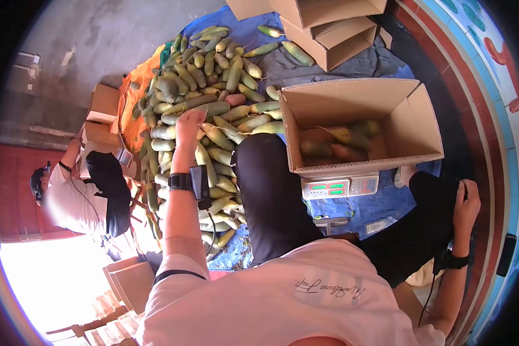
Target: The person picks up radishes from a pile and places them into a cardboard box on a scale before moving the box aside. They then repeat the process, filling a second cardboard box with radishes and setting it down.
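Over the pile of long green radishes (pixel 219 135) is my left hand (pixel 191 122), its fingers curled down at the left end of a green radish (pixel 214 108); the fingertips are partly hidden. My right hand (pixel 467 202) rests on my right knee, fingers apart, holding nothing. Between my knees and beyond them stands an open cardboard box (pixel 357 164) with several radishes (pixel 352 138) lying in its bottom, some greenish and some reddish. Under the box is a scale (pixel 341 187) with lit green displays and a keypad.
Empty open boxes (pixel 328 40) lie at the top. A blue tarp (pixel 357 216) covers the floor. At the left, a co-worker (pixel 83 196) sits near more cardboard boxes (pixel 104 104). A tiled wall (pixel 490 69) runs along the right side.
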The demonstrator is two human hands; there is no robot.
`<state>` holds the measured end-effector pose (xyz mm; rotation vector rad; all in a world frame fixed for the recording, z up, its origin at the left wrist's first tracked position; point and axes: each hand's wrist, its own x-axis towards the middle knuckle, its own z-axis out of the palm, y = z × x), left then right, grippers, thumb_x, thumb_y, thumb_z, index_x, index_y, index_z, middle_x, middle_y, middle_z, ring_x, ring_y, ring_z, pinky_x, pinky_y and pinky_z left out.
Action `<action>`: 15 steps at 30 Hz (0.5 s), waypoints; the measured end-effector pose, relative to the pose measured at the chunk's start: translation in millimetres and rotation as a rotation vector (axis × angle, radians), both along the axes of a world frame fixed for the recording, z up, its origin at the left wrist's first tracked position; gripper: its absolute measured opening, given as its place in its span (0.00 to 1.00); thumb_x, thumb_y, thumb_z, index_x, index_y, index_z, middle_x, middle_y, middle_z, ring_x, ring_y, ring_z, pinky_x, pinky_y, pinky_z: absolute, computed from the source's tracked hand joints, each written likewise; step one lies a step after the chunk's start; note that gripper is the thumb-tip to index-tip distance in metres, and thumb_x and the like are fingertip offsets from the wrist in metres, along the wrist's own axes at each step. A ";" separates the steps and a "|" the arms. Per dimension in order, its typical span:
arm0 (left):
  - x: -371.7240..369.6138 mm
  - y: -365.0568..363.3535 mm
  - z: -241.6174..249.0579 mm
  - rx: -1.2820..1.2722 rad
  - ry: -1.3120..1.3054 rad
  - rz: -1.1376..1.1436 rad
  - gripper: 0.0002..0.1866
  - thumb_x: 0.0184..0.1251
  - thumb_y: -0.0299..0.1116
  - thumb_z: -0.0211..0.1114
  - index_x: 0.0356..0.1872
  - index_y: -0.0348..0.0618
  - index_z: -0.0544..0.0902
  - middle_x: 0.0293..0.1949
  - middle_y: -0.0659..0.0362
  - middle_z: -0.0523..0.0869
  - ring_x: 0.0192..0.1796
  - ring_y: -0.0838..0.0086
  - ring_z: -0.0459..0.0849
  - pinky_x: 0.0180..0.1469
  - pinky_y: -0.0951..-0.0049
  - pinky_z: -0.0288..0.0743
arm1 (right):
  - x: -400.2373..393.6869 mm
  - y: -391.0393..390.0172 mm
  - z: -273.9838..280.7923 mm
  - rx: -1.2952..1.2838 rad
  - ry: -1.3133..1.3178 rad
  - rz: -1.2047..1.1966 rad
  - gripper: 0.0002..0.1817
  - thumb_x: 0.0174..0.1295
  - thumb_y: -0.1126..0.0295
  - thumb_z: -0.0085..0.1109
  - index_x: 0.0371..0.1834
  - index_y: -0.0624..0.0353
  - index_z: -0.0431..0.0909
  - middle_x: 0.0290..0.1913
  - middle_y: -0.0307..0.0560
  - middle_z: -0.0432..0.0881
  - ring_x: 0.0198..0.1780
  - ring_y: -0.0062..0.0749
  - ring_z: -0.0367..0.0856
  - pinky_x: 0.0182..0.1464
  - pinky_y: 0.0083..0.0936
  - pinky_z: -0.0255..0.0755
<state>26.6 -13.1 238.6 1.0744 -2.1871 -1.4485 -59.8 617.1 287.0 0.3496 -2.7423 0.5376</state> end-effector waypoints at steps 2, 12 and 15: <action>36.6 -63.1 -60.4 -0.040 -0.031 0.123 0.12 0.56 0.33 0.54 0.33 0.36 0.80 0.32 0.57 0.82 0.36 0.75 0.79 0.38 0.78 0.70 | -1.0 0.6 -0.7 -0.004 -0.005 0.001 0.06 0.59 0.75 0.47 0.34 0.67 0.71 0.33 0.54 0.73 0.36 0.47 0.74 0.39 0.29 0.67; 30.0 -112.4 -107.1 -0.649 -0.636 -0.028 0.36 0.49 0.35 0.62 0.62 0.46 0.58 0.63 0.48 0.57 0.62 0.55 0.62 0.60 0.63 0.61 | -7.7 -6.6 -2.2 0.092 -0.085 -0.027 0.05 0.58 0.76 0.47 0.33 0.67 0.71 0.33 0.54 0.73 0.36 0.46 0.74 0.39 0.29 0.67; 12.2 -125.3 -117.5 -0.753 -0.714 -0.167 0.39 0.49 0.36 0.63 0.63 0.45 0.55 0.66 0.51 0.50 0.66 0.57 0.55 0.63 0.63 0.57 | -6.4 -17.3 4.6 0.112 -0.126 -0.052 0.04 0.58 0.76 0.47 0.32 0.66 0.70 0.32 0.54 0.72 0.35 0.47 0.74 0.38 0.29 0.67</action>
